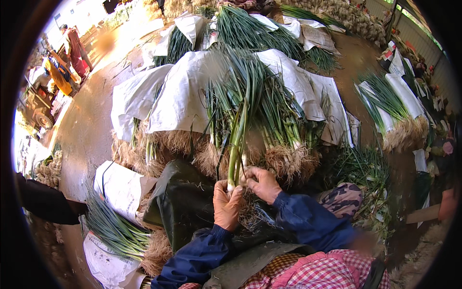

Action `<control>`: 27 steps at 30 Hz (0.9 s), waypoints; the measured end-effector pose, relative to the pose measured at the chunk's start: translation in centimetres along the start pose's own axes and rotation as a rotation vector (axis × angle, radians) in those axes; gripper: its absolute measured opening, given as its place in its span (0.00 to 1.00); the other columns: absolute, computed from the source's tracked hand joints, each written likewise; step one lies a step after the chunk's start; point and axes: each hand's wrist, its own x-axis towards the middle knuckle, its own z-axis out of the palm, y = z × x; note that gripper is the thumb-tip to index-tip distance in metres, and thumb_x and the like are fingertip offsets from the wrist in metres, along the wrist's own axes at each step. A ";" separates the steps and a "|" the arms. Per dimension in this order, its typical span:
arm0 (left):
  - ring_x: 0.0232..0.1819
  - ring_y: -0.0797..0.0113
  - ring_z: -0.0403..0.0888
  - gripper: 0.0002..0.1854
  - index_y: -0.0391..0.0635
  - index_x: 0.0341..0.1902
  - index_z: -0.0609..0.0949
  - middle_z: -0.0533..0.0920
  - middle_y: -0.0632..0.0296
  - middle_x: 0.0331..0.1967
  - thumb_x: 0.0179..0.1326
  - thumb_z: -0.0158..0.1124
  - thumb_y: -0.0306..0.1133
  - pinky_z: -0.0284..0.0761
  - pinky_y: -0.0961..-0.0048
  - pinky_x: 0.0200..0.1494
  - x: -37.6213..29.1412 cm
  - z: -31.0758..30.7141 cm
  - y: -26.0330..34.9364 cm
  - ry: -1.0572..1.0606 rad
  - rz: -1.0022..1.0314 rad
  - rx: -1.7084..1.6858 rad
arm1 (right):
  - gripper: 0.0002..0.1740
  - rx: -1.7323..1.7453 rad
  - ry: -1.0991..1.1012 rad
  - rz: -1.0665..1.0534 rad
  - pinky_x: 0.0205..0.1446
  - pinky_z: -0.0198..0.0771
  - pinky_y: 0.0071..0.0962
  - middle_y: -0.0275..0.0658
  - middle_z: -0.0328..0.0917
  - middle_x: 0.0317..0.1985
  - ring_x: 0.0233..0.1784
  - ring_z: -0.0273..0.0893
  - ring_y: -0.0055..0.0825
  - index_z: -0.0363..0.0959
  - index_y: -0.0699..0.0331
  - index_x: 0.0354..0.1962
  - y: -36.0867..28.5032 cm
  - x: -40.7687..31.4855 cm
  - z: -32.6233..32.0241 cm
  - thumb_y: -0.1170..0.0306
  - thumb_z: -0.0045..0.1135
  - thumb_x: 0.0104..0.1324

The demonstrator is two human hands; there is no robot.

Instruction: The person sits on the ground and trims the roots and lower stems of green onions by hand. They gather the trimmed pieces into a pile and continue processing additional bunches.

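My left hand (227,205), in an orange glove, grips the white base of a green onion stalk (235,155) held upright. Close on its right, my right hand (262,183), also gloved, has its thumb and fingers pinched at the stalk's lower side; whether a leaf or root is between them is too small to tell. Behind the hands lies a pile of green onions (278,119) with tan roots (288,159) facing me. White woven sacks (184,94) cover parts of the pile. Dark sheeting (184,202) lies over my lap, with loose roots under my hands.
A green onion bundle (122,227) on a white sack lies at the left, another bundle (393,104) at the right. Leaf trimmings (371,180) are heaped right of my arm. Farther back are more onions, people (74,50) and a wheeled cart (41,112). A dark sleeve (47,202) reaches in from the left.
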 end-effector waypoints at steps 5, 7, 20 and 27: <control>0.21 0.86 0.63 0.13 0.45 0.40 0.66 0.69 0.72 0.24 0.59 0.62 0.25 0.62 0.86 0.23 -0.1 -0.5 -1.4 -0.036 0.064 0.286 | 0.09 0.379 0.433 -0.083 0.41 0.72 0.28 0.40 0.75 0.35 0.38 0.73 0.26 0.70 0.69 0.39 -1.3 4.0 -0.9 0.74 0.52 0.60; 0.25 0.87 0.64 0.14 0.45 0.41 0.66 0.69 0.72 0.27 0.59 0.62 0.26 0.62 0.87 0.27 -0.1 -0.3 -1.4 -0.050 0.153 0.368 | 0.09 0.335 0.201 -0.059 0.40 0.72 0.30 0.43 0.76 0.38 0.38 0.73 0.30 0.72 0.69 0.37 -2.5 6.9 -1.7 0.73 0.52 0.60; 0.25 0.85 0.62 0.12 0.43 0.42 0.66 0.67 0.70 0.27 0.60 0.59 0.24 0.63 0.85 0.26 -0.4 1.3 0.5 -0.085 -0.023 0.245 | 0.06 0.128 0.201 -0.169 0.47 0.70 0.27 0.36 0.69 0.37 0.41 0.71 0.26 0.73 0.65 0.34 1.0 1.1 -1.1 0.77 0.52 0.58; 0.20 0.82 0.67 0.07 0.44 0.39 0.69 0.71 0.69 0.25 0.61 0.56 0.24 0.65 0.85 0.23 0.6 1.7 -0.6 -0.053 -0.081 -0.065 | 0.05 0.674 0.163 -0.285 0.39 0.66 0.21 0.32 0.67 0.31 0.34 0.66 0.19 0.65 0.63 0.38 -0.9 1.4 -0.9 0.76 0.43 0.63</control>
